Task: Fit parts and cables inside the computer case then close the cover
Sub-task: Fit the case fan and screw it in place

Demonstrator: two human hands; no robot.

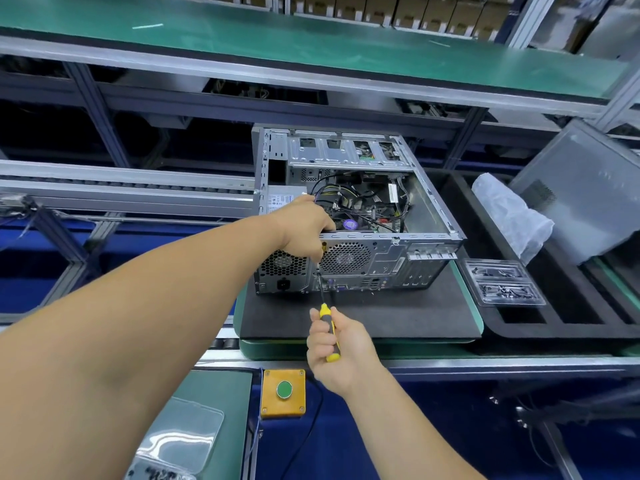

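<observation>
Open case (426,202) holds cables (349,199), seemingly loose.

Computer case (349,216): on its side on a mat (381,317), open side up, rear panel toward the bench's near edge. Cables (360,202): inside the case. Parts tray (502,284): just right of the mat. Plastic bag (509,213): behind the tray. Cover panel (585,192): far right, leaning tilted. Button box (283,393): below the near edge. Shelf (311,46): above, behind the case.
</observation>
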